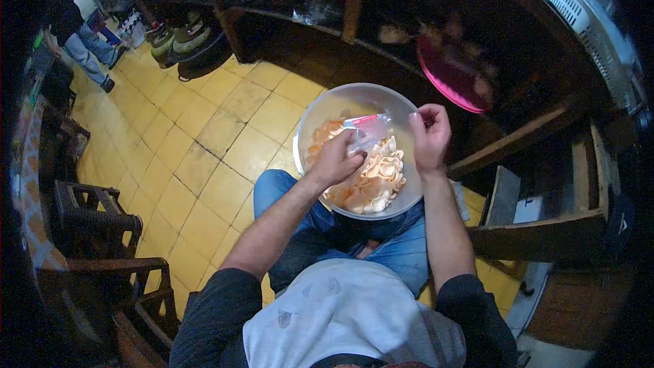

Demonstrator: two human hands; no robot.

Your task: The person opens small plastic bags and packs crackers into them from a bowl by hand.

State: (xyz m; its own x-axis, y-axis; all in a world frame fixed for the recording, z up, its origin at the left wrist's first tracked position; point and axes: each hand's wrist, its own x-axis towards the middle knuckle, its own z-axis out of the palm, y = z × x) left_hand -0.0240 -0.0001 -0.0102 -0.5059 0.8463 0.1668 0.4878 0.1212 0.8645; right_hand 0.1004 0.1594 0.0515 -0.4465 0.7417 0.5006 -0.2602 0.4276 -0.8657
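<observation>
A large translucent tub rests at my lap, between my knees. Inside it lie many pale orange, curled chip-like pieces. My left hand is over the tub, its fingers closed on a small clear plastic bag with a red and white label. The bag hangs above the pieces; whether anything is in it I cannot make out. At the tub's right rim is my right hand, fingers curled in toward the thumb. What it may pinch is too small to tell.
Dark wooden shelving runs along the far side and right. A pink basin with blurred contents stands on it. Brown chairs line the left. Shoes sit near the shelf, and another person stands far left on yellow tiles.
</observation>
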